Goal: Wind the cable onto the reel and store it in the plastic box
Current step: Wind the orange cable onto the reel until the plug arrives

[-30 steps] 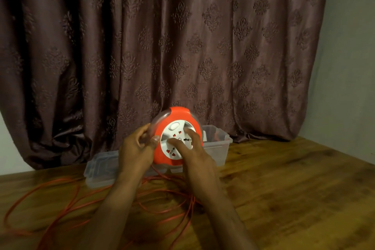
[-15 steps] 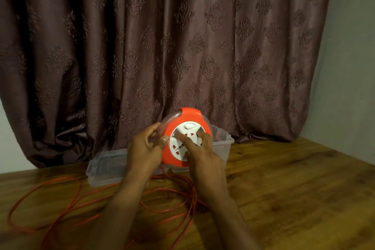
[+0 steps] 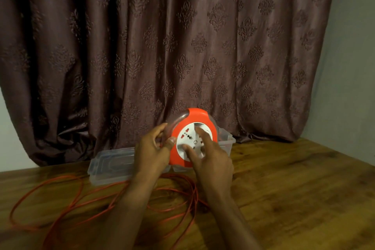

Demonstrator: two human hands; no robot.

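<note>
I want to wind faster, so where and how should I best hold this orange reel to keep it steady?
Grip the reel by its orange outer rim, from the left, as the left hand does now. The reel stands upright on edge and the white socket face must turn freely under the right hand, so a rim grip probably steadies it best.

Plastic box (image 3: 227,141) (mostly) behind reel (image 3: 197,116)

The round orange-and-white plastic cable reel (image 3: 192,140) stands before the clear plastic box (image 3: 227,142), with loose thin orange cable (image 3: 77,205) lying nearer on the brown wooden desk (image 3: 294,189).
</note>
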